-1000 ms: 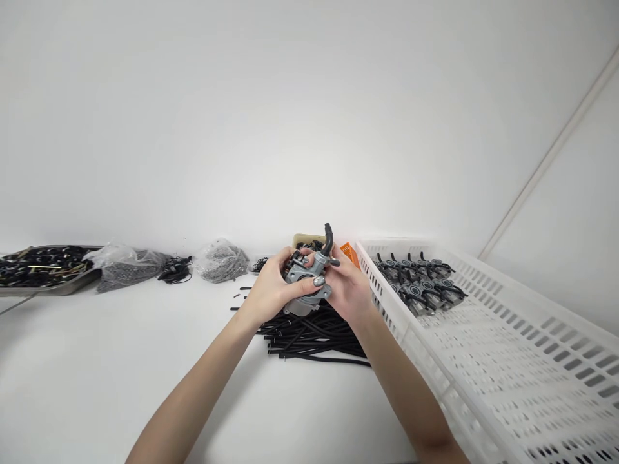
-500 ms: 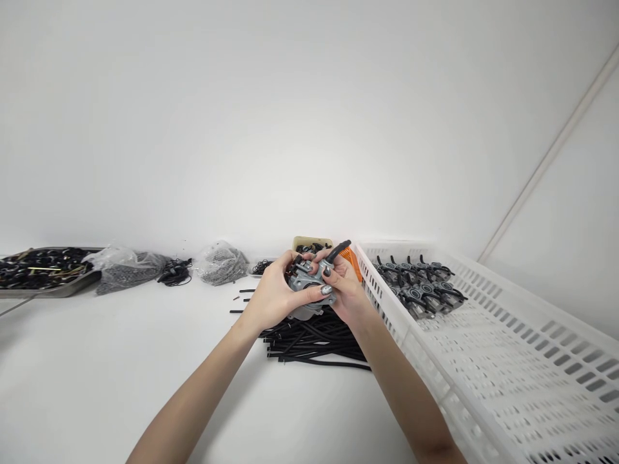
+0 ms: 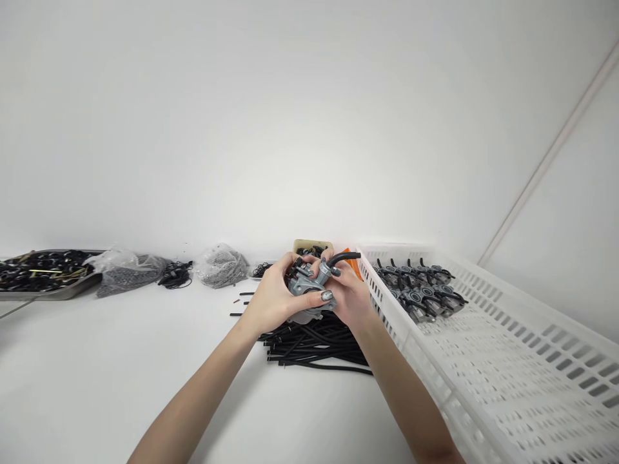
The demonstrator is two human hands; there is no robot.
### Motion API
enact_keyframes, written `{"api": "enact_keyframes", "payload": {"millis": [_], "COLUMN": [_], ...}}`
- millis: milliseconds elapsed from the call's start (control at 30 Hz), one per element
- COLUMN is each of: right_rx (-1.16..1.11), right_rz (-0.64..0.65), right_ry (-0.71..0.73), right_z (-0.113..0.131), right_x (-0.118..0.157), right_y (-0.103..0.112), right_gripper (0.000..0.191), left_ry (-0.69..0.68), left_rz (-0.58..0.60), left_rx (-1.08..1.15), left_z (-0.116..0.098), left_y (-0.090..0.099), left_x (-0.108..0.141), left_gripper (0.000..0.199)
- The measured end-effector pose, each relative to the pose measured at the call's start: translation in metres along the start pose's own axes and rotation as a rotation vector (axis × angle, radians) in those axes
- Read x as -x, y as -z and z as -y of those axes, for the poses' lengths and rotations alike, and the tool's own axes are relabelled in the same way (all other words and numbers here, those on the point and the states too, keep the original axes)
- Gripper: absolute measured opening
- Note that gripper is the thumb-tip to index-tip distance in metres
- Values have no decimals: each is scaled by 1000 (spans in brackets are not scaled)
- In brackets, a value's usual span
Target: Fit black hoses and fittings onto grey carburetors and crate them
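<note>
A grey metal carburetor [image 3: 309, 283] with a black rubber cap [image 3: 344, 256] that curves off to the right is held above the table in both hands. My left hand [image 3: 273, 293] wraps its left side, thumb laid across the front of the body. On the other side, my right hand [image 3: 352, 293] grips it close to the base of the cap, with some fingers hidden behind the metal. Under the hands lies a pile of black rubber tubes [image 3: 319, 341], partly covered by the carburetor and the right forearm.
A white slotted crate [image 3: 483, 348] on the right holds several similar carburetors [image 3: 418, 293] at its far end. Along the wall stand a metal tray [image 3: 77, 287] of black parts, two plastic bags [image 3: 128, 270] of small parts, black rings [image 3: 175, 274] and a yellowish bin [image 3: 297, 245].
The black cap has swung from pointing up and right to lying nearly level toward the right. My right fingers have shifted lower beside its base; the left hand keeps its hold.
</note>
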State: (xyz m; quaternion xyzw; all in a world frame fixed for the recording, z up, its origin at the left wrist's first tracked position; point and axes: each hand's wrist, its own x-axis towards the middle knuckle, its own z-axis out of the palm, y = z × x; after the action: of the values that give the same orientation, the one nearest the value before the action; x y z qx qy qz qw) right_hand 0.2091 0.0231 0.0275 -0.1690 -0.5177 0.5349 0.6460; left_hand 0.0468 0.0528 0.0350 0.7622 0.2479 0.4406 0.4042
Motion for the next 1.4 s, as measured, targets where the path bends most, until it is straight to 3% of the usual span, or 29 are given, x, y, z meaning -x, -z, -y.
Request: {"api": "enact_keyframes", "payload": {"millis": [600, 733, 900, 1200, 1400], "right_rx": [-42, 39, 62, -31, -19], "right_rz": [47, 2, -67, 26, 35], "right_ry": [21, 29, 30, 16, 24], "right_z": [-8, -12, -13, -6, -8], "right_x": [0, -1, -3, -1, -1], "right_y": [8, 10, 9, 7, 8], "right_gripper": [31, 42, 39, 29, 35], "left_ry": [12, 16, 16, -14, -20], "left_rz": [9, -10, -16, 6, -7], "left_rx": [46, 10, -27, -8, -25], "left_z": [0, 1, 0, 0, -1], "left_y": [0, -1, -3, 0, -1], "left_x": [1, 0, -1, 2, 1], "left_gripper": [54, 54, 52, 47, 48]}}
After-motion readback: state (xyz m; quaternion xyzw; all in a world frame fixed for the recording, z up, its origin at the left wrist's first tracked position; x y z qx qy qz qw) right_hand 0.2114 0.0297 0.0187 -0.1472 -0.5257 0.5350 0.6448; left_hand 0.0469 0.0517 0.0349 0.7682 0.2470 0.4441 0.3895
